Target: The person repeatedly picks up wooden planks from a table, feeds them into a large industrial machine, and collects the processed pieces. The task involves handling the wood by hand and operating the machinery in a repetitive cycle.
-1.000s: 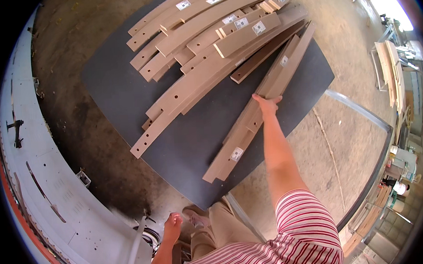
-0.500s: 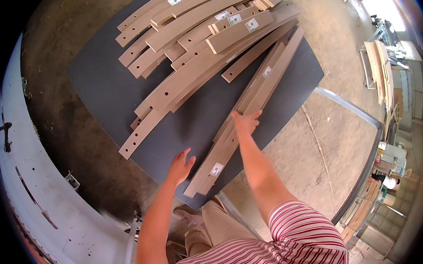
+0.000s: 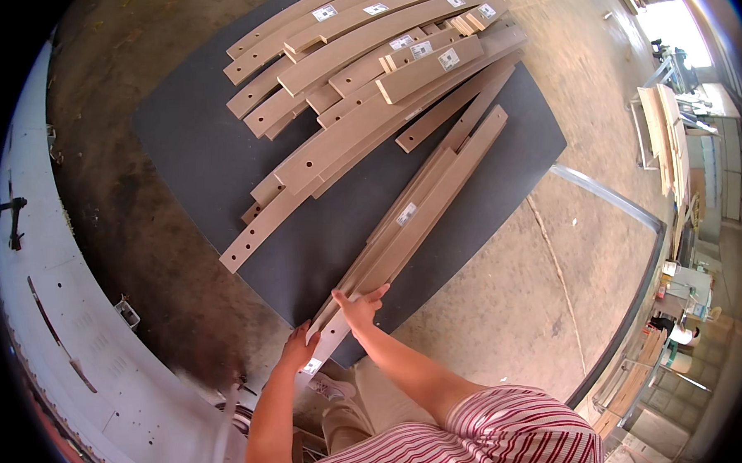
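Observation:
A narrow stack of long brown wooden boards (image 3: 412,235) slants across the dark table, its near end jutting past the table's front edge towards me. My right hand (image 3: 362,309) is closed across this stack from above, thumb on one side and fingers on the other. Close to the near end, my left hand (image 3: 299,348) grips the boards' left edge; its fingertips are partly hidden. White labels and small round holes mark the boards. One more long board (image 3: 485,102) lies partly beneath the far end of the stack, and a shorter holed board (image 3: 436,119) rests beside it.
Several curved holed boards (image 3: 302,164) lie piled on the dark tabletop (image 3: 190,169) at the far left. A large white curved panel (image 3: 87,360) stands along my left. Planks (image 3: 663,132) lean on a rack at the right, and a person (image 3: 682,334) is farther off.
The board stack has slid towards me and left, separating from the long board under it. My right hand moved with it. My left hand, free before, has come onto the near end.

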`<state>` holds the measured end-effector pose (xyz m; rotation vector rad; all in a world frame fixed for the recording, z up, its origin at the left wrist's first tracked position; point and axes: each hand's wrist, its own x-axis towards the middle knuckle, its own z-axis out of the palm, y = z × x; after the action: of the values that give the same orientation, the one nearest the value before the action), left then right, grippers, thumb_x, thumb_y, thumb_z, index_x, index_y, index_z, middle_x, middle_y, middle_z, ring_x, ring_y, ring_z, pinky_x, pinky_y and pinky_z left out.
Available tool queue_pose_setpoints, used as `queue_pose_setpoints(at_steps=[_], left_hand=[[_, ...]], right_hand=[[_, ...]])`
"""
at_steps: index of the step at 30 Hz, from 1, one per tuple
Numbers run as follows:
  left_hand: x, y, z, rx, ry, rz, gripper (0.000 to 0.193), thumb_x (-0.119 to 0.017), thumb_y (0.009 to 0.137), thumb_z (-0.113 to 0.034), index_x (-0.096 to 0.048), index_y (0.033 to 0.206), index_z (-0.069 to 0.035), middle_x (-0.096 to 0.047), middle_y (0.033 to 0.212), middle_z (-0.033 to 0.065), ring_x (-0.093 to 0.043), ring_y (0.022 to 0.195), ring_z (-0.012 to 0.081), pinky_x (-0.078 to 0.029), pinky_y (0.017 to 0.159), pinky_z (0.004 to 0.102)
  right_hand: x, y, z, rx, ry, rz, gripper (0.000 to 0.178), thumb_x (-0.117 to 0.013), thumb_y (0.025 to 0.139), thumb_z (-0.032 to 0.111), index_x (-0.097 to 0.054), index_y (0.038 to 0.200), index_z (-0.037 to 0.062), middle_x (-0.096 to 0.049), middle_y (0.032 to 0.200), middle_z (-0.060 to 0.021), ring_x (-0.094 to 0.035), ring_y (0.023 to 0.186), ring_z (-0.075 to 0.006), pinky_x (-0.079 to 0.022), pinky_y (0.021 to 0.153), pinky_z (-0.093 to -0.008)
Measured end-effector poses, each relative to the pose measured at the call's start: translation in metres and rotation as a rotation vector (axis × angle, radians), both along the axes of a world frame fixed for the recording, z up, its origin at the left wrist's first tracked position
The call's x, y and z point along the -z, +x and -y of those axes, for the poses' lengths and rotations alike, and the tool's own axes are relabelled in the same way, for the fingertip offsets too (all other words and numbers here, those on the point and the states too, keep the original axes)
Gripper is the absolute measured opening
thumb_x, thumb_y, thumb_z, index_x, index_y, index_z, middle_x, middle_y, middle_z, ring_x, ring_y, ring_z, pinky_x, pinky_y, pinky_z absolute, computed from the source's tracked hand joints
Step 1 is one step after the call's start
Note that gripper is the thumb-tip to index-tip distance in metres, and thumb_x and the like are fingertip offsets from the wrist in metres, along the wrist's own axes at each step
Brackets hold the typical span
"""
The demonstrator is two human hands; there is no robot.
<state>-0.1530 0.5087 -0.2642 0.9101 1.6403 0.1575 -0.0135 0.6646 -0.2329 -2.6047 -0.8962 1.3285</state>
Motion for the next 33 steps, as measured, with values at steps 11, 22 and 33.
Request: queue_pose_setpoints(at_steps=[11, 22, 33], left_hand=[[-0.044, -0.015, 0.091, -0.282, 0.239, -0.23, 0.031, -0.06, 0.093, -0.019, -0.055, 0.12, -0.004, -0.061, 0.111, 0.0184, -0.058, 0.105, 0.0361, -0.047, 0.091, 0.0464], [-0.121, 0.04, 0.214, -0.455, -0.136, -0.137, 0.021, -0.058, 0.096, -0.018, -0.059, 0.111, -0.004, -0.066, 0.098, 0.0196, -0.067, 0.088, 0.0335, -0.054, 0.077, 0.0426], [-0.174, 0.054, 0.192, -0.714, -0.078, -0.047, 0.023, -0.056, 0.098, -0.013, -0.056, 0.118, -0.002, -0.069, 0.099, 0.0152, -0.068, 0.09, 0.0228, -0.053, 0.082, 0.033]], right_hand=[[0.017, 0.073, -0.303, -1.223, 0.761, 0.352, 0.045, -0.062, 0.083, 0.003, -0.054, 0.127, 0.0052, -0.047, 0.135, -0.0126, -0.053, 0.116, -0.0333, -0.049, 0.094, -0.0459], [-0.008, 0.052, -0.361, -2.102, 0.743, 0.452, 0.043, -0.073, 0.073, 0.021, -0.062, 0.114, 0.0173, -0.061, 0.113, -0.0045, -0.057, 0.109, -0.024, -0.044, 0.098, -0.0455], [-0.038, 0.058, -0.205, -2.539, 0.544, 0.156, 0.044, -0.073, 0.069, 0.012, -0.058, 0.111, 0.0083, -0.057, 0.11, -0.0082, -0.054, 0.109, -0.0237, -0.039, 0.098, -0.0356]])
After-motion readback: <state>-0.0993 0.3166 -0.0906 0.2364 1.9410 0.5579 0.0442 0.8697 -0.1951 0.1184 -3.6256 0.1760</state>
